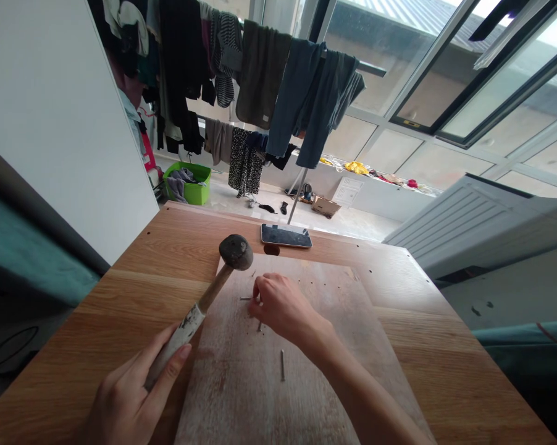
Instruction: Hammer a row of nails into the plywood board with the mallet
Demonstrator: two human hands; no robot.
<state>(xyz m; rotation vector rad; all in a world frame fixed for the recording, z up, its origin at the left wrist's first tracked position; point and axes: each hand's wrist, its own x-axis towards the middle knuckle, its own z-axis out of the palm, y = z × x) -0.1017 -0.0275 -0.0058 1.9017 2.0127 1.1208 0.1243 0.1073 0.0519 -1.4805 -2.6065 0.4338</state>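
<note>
My left hand (134, 386) is wrapped around the handle of a mallet (181, 334), whose dark rounded head (236, 252) is raised over the left edge of a worn wooden board (325, 371). Above the board, my right hand (281, 306) is closed in a pinch; a nail (245, 299) juts left from its fingertips, partly hidden by them. Just below those fingers, another nail (260, 326) shows at the board. A loose nail (282, 366) lies nearer to me. Small holes dot the board's surface.
The board rests on a wooden table (134, 296). A phone (286, 235) lies at the table's far edge beside a round hole (272, 250). Beyond are hanging clothes (264, 74), a green basket (197, 193) and windows. A white ribbed panel (459, 216) stands at right.
</note>
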